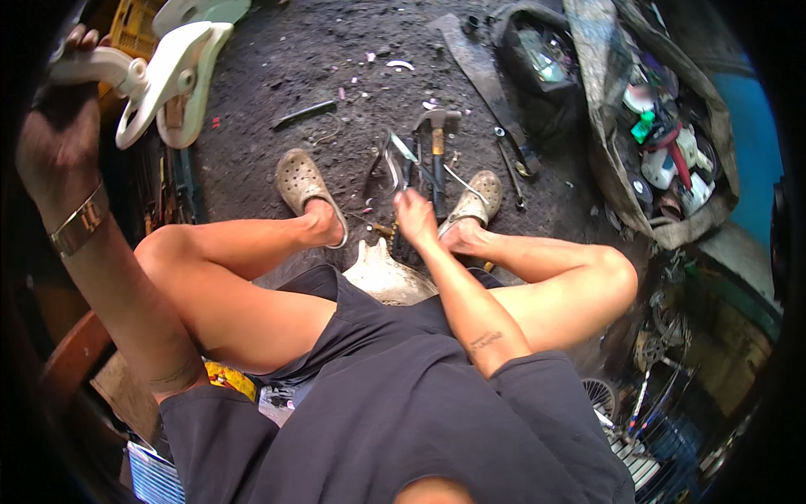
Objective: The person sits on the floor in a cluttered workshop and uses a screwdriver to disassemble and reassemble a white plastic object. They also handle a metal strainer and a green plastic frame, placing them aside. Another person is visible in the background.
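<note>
My left hand [63,126] is raised at the upper left, fingers curled around a white plastic part [172,84] with jointed pieces and round fittings. My right hand [415,217] reaches down between my knees, closed on a metal hand tool [392,168] whose exact kind I cannot make out. Just beyond it lie a light-bladed tool [403,147] and a hammer [437,147] with a dark and tan handle. A dirty off-white block [382,273] of unclear material sits below my right hand.
A yellow crate [128,29] stands behind the white part. A long dark bar [474,71], a wrench [510,172] and a thin rod [304,113] lie on the dirt floor [277,59]. An open sack [613,151] of mixed scrap is at right; bicycle parts [651,353] at lower right.
</note>
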`<state>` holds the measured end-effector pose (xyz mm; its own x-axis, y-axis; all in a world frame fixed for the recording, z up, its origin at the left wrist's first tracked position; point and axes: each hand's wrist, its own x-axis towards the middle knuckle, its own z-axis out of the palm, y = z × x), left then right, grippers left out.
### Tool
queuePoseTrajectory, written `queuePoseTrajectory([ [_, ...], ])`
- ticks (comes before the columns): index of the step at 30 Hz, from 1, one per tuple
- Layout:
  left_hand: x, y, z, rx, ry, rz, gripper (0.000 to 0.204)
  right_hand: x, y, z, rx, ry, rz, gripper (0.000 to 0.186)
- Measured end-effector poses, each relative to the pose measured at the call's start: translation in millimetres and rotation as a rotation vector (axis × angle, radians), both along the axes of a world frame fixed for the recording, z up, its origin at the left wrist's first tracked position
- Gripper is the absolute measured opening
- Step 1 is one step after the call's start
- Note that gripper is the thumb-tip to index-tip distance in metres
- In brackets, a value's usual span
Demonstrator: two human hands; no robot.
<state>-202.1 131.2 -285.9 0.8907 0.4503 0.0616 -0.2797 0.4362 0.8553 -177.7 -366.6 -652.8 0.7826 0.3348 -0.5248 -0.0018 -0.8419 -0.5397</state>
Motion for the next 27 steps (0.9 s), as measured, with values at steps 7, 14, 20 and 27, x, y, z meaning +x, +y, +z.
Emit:
queuePoseTrajectory([
  [7, 8, -39, 0, 0.036, -0.014, -0.031, 0.025, -29, -67, -46, -0.419, 0.103, -0.325, 0.043],
  [14, 38, -47, -13, 0.015, 0.02, -0.053, 0.028, -32, -33, -40, -0.444, 0.165, -0.455, 0.062],
  [20, 37, -62, -7, 0.092, 0.063, -0.018, 0.033, -39, -40, -19, -0.157, 0.041, -0.389, 0.062],
  [27, 54, -34, -20, 0.162, 0.118, -0.018, 0.033, -58, -63, -3, -0.162, 0.055, -0.349, 0.051],
])
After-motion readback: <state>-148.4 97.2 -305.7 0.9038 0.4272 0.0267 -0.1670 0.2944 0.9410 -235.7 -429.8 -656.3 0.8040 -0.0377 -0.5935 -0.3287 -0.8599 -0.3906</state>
